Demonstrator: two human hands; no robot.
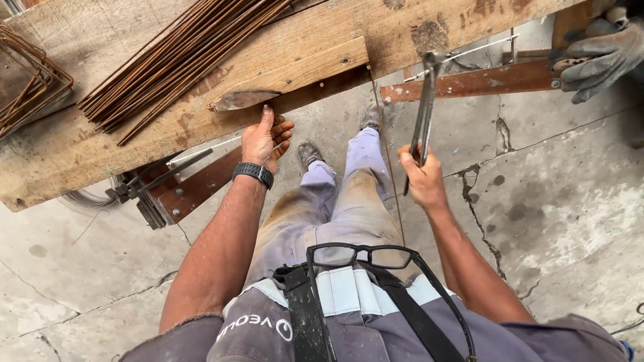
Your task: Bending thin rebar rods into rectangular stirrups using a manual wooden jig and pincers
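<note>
Your right hand (421, 179) is clenched on the long-handled pincers (424, 114), steel, stiff and heavy, below the worktop's (100, 144) near edge. Grip low on the handles. Your left hand (265, 141) rests open against that edge.

Loose rusty steel rods (181, 60) crowd the rough wooden tabletop (60, 147) centre; bent wire stirrups (27, 80) block its left edge; the near edge strip lies open.

I see no packages, signs or screens. One label only: white printed logo (255, 324) on grey work shirt, lower centre-left of frame.
</note>
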